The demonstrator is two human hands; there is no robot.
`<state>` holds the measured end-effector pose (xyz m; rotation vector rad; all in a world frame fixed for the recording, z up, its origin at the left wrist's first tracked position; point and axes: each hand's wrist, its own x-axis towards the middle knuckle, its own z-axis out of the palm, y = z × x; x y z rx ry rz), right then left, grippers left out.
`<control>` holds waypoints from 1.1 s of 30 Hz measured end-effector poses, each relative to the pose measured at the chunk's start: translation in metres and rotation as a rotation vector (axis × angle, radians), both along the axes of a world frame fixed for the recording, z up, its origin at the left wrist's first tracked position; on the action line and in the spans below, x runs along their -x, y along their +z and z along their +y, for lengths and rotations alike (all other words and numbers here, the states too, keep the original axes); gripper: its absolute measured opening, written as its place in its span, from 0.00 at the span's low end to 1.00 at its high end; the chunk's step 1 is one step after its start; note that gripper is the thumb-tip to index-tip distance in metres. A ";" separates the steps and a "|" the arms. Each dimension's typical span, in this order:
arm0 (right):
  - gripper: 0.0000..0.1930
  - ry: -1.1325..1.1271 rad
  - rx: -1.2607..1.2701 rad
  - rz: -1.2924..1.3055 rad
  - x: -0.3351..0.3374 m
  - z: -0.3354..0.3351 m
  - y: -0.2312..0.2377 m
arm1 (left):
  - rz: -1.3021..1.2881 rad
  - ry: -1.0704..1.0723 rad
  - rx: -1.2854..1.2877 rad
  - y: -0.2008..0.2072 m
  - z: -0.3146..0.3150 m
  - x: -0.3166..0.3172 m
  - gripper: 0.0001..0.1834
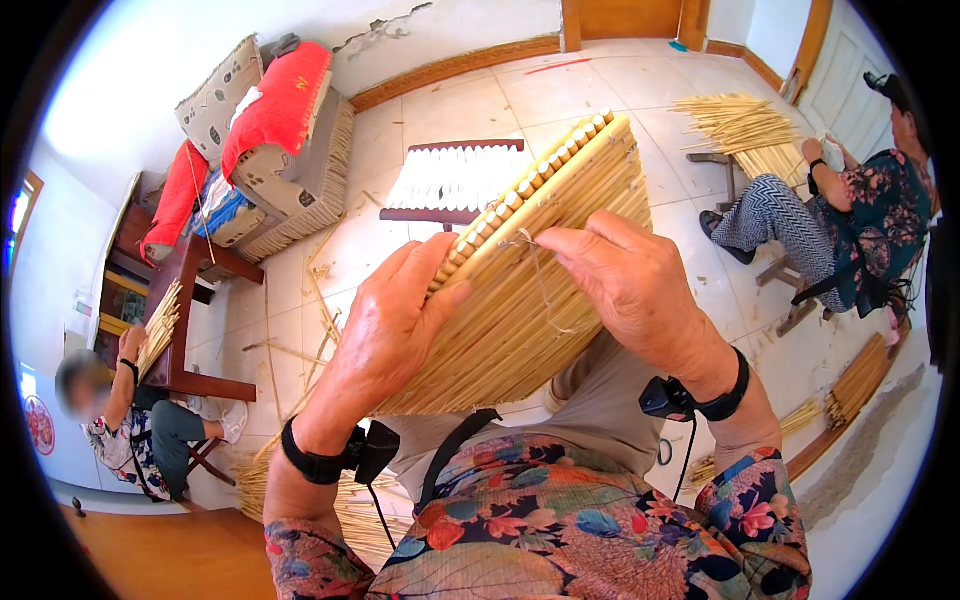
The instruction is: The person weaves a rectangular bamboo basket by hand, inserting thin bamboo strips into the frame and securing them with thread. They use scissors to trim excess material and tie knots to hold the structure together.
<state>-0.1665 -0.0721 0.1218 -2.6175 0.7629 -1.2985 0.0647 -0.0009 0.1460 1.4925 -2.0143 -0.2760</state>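
A panel of pale yellow plant stalks (530,330) lies tilted across my lap, its stalks side by side. Along its upper edge runs a row of round cut stalk ends (530,187) beside a thicker stalk. My left hand (395,320) is closed on the panel's left end, thumb on the near face and fingers behind. My right hand (635,285) pinches a thin thread (537,262) close to the edge. The thread passes around the edge stalk and hangs in a loose loop over the panel. The right fingertips hide part of it.
A low stool with a white woven seat (455,178) stands ahead. A patterned sofa (295,165) and a dark wooden table (190,320) are at left. One person (130,430) sits left, another (830,220) right beside a stalk bundle (740,125). Loose stalks litter the tiles.
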 end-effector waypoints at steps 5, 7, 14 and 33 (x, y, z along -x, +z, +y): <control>0.13 0.003 0.020 0.023 -0.001 0.002 0.001 | 0.021 0.014 -0.035 0.003 0.004 0.003 0.20; 0.12 0.006 0.014 0.023 -0.001 0.002 0.000 | 0.009 0.009 -0.013 0.000 0.003 0.002 0.20; 0.15 0.037 -0.057 -0.005 -0.002 0.004 0.001 | -0.004 0.014 -0.003 -0.002 0.004 0.001 0.20; 0.12 -0.026 -0.155 0.168 0.019 0.013 -0.021 | -0.173 -0.035 0.149 -0.039 -0.001 0.025 0.23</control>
